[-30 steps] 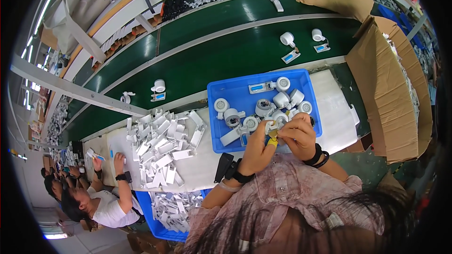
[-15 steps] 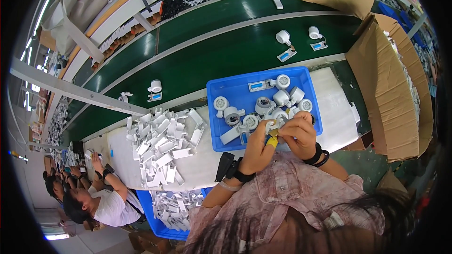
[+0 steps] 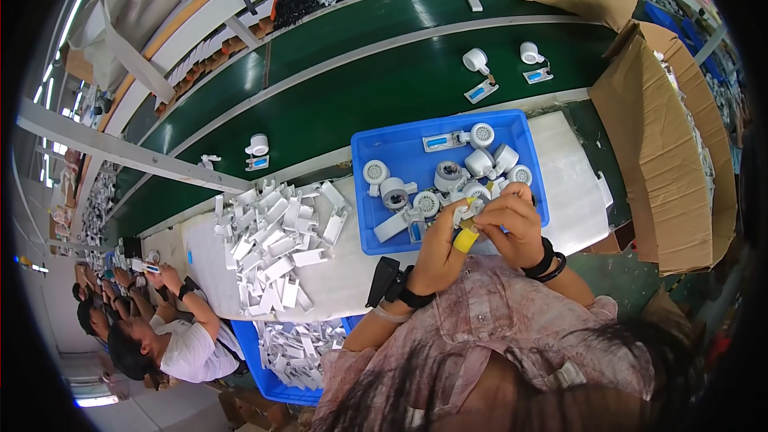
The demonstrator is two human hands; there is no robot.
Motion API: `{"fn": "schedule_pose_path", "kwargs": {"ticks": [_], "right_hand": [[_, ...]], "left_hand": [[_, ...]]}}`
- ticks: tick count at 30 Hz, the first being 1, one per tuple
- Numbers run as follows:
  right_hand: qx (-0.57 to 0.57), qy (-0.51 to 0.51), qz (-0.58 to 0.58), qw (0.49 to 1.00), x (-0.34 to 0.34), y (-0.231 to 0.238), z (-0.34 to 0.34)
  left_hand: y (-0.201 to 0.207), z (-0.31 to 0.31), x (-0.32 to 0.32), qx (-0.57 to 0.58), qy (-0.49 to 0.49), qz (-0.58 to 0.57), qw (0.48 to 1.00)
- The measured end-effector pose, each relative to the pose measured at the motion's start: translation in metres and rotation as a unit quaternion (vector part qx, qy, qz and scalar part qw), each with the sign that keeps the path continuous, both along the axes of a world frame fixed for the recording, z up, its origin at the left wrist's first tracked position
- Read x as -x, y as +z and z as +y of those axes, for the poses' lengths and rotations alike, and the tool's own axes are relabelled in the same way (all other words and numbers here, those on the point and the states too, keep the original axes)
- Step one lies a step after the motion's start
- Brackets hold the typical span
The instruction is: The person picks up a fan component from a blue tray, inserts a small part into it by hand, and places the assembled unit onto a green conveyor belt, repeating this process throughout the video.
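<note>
Close to the front edge of a blue tray [image 3: 448, 122], my two hands meet over a small white plastic part [image 3: 462, 214]. My left hand [image 3: 438, 254] grips this part, with a yellow wrap [image 3: 465, 240] round its thumb. The fingers of my right hand [image 3: 514, 226] are pinched together at the part's right side; what lies between the fingertips is too small to name. Several white round fan heads [image 3: 426, 205] with grilles lie in the tray behind my hands, some joined to handle pieces with a blue cell. My fingers hide part of the held piece.
Left of the tray lies a heap of white plastic shells [image 3: 280, 240], above another blue bin [image 3: 276, 390] of shells. Fan units [image 3: 475, 60] sit on the green conveyor belt [image 3: 336, 100] beyond. A large cardboard box [image 3: 660, 152] stands at right. A co-worker [image 3: 188, 344] sits far left.
The fan units on the near belt have shifted slightly left. My hands have turned the part a little. The co-worker's hands have moved, with a white piece now showing in them.
</note>
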State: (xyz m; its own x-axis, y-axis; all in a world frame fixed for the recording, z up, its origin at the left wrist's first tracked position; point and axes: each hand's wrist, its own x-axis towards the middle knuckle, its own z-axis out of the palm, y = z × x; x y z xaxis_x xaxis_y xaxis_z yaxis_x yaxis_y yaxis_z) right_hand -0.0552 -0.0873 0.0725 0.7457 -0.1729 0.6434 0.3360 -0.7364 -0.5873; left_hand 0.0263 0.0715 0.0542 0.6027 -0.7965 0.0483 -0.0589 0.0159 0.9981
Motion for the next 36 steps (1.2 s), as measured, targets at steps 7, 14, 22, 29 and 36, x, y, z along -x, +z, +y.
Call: {"fn": "schedule_pose_path", "kwargs": {"ticks": [7,14,22,29,36], "right_hand": [[0.012,-0.002,-0.002,1.000,-0.001,0.001,0.000],[0.009,-0.012,-0.002,1.000,-0.003,-0.003,0.004],[-0.389,0.063,0.079,0.916,-0.011,-0.018,-0.006],[-0.407,0.099,0.193,0.887,-0.010,-0.045,-0.015],[-0.174,-0.027,0.107,0.979,-0.011,-0.027,-0.014]], "left_hand": [[-0.002,0.000,-0.001,-0.022,0.010,-0.020,1.000],[-0.004,0.001,-0.003,-0.037,0.023,-0.089,0.995],[-0.001,0.001,-0.007,0.045,-0.018,0.115,0.992],[0.007,-0.007,-0.009,-0.001,0.003,-0.095,0.995],[-0.019,0.000,-0.012,0.009,0.057,0.072,0.996]]}}
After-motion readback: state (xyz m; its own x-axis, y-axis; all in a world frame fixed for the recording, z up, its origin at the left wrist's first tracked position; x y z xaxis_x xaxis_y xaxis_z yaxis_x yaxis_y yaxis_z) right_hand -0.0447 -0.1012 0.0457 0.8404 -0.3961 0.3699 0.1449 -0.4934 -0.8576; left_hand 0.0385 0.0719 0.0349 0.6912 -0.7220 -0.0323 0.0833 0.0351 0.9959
